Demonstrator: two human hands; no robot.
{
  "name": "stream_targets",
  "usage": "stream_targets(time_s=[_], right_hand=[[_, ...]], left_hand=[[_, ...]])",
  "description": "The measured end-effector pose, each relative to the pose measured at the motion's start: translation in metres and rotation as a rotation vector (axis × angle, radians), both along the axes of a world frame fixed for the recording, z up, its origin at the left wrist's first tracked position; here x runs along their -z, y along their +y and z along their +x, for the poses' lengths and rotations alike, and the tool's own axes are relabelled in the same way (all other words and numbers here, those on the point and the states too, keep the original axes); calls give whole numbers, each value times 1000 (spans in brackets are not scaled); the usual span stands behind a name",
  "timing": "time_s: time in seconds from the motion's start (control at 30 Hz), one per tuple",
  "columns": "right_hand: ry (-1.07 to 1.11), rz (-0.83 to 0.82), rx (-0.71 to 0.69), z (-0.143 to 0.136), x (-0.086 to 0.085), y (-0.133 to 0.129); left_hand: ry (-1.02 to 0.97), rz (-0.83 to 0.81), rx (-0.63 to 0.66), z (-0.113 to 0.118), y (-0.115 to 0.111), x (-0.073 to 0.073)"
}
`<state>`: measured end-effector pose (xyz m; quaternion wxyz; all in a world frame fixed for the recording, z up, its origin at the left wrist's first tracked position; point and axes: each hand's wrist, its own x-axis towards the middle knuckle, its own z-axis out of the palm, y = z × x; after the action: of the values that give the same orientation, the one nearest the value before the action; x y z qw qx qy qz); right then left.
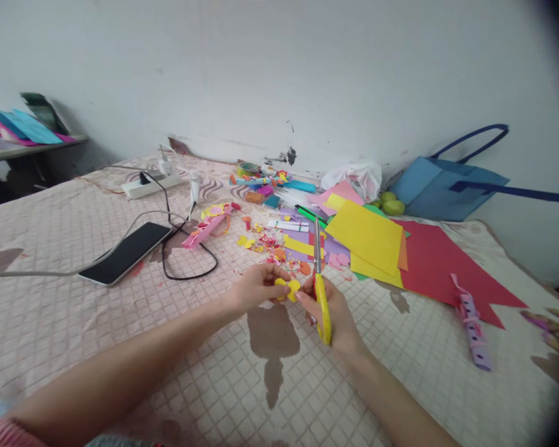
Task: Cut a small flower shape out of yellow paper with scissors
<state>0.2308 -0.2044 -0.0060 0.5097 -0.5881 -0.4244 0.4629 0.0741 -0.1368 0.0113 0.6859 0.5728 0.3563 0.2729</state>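
Observation:
My left hand (264,284) pinches a small yellow paper cutout (289,289) with rounded, petal-like lobes. On its right side, the fingertips of my right hand (338,313) meet the cutout's edge. That same hand also holds a pair of scissors (323,307) with yellow handles, the blades pointing away from me. Just beyond my hands lie colourful paper scraps (277,251) and another yellow cutout (245,241). Yellow paper sheets (368,233) rest to the right, over a large red sheet (442,267).
At left are a phone (128,251) with cables and a white power strip (151,185). A pink decorated paper strip (209,228) lies mid-table. Toward the wall stand a blue bag (447,186) and a white plastic bag (354,181). A purple paper roll (474,332) lies at right.

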Motion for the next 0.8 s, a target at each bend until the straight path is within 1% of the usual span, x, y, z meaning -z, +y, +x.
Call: stream_targets(time_s=[0.03, 0.1, 0.17, 0.27, 0.37, 0.53, 0.63, 0.73, 0.8], right_hand=[[1, -3, 6, 0, 0, 0], [5, -1, 9, 1, 0, 0], [6, 10, 1, 2, 1, 0], [0, 8, 7, 5, 1, 0], [-12, -10, 39, 8, 1, 2], [-69, -22, 25, 18, 1, 7], [-259, 15, 58, 30, 0, 10], [-543, 98, 127, 44, -5, 12], [-730, 92, 156, 53, -8, 12]], left_hand=[[6, 34, 4, -3, 6, -1], [35, 150, -52, -13, 23, -4], [58, 250, -175, -26, 44, -9], [133, 276, -315, -44, 69, -15], [156, 253, -336, -54, 80, -17], [167, 248, -343, -58, 86, -14], [190, 262, -343, -60, 91, -10], [215, 274, -358, -61, 96, -6], [219, 280, -363, -61, 97, -5]])
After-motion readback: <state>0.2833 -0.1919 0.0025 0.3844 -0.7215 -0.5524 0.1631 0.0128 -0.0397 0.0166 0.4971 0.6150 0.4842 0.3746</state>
